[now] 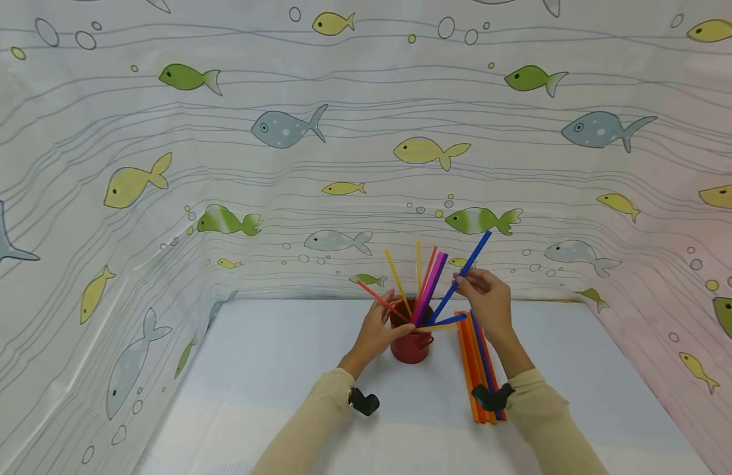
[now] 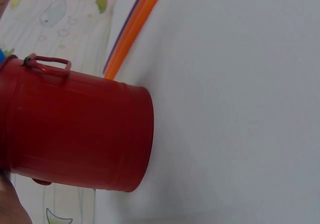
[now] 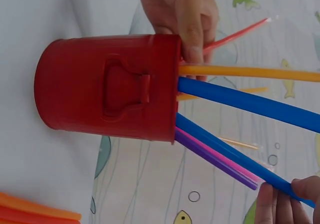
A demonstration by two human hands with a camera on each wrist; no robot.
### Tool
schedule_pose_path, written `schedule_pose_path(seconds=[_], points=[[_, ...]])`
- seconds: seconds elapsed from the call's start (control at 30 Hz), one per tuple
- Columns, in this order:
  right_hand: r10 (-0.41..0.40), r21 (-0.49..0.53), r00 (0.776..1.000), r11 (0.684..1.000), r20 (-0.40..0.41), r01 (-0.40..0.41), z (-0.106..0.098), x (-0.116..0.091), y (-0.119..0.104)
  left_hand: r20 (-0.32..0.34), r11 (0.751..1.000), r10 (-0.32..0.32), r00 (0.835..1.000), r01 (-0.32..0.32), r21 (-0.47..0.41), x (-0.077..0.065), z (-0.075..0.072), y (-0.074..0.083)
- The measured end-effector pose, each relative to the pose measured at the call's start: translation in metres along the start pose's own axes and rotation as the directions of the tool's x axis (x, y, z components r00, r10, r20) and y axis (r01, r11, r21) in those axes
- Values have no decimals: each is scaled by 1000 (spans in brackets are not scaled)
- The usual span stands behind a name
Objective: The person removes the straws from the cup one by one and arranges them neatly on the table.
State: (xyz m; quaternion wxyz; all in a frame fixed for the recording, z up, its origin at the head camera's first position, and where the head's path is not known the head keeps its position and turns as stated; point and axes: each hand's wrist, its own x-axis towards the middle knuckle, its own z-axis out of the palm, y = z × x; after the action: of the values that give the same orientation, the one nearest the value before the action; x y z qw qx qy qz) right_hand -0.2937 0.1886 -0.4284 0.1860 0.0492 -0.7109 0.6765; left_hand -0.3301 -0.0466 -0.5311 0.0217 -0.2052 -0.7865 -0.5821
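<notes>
A small red metal bucket [image 1: 410, 348] with side handles stands upright on the table. My left hand [image 1: 374, 328] grips its rim from the left, the thumb at the front. Several plastic straws lean out of the bucket: a red straw [image 1: 374, 295], yellow straws [image 1: 395, 270], a pink straw [image 1: 428, 290], a purple straw [image 3: 220, 161] and blue ones. Between thumb and fingers, my right hand [image 1: 489, 302] pinches the upper part of a blue straw [image 1: 475, 251], whose lower end is in the bucket. Another blue straw [image 3: 250, 102] slants low over the rim towards the right hand.
To the bucket's right lies a bunch of orange straws [image 1: 469, 369] with blue and red ones, partly under the right wrist's black camera mount [image 1: 492, 398]. A white cloth [image 1: 282, 356] covers the table. Fish-patterned curtains [image 1: 366, 158] enclose the back and sides.
</notes>
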Motion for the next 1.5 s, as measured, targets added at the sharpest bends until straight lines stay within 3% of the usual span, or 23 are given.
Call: schedule_pose_path(seconds=[0.27,0.6,0.87,1.0,1.5], points=[[-35,76,997,996,-65,40,-13,5,-5,-5,1000,-3,1000,3,7,-1,-1,0],[-29,-10,994,1000,-104,28,-33,11,-13,-3,1000,13,1000,-13,14,-1,-1,-2],[84,-51,990,995,-112,-90,-47,5,11,-8,1000,-6,1000,6,12,-3,-1,-3],[130,-118,985,983,-114,-143,-52,-1,25,-7,1000,-15,1000,15,6,-3,0,-3],[234,-208,965,945,-117,-254,-74,-13,68,-2,1000,-12,1000,12,11,0,0,-3]])
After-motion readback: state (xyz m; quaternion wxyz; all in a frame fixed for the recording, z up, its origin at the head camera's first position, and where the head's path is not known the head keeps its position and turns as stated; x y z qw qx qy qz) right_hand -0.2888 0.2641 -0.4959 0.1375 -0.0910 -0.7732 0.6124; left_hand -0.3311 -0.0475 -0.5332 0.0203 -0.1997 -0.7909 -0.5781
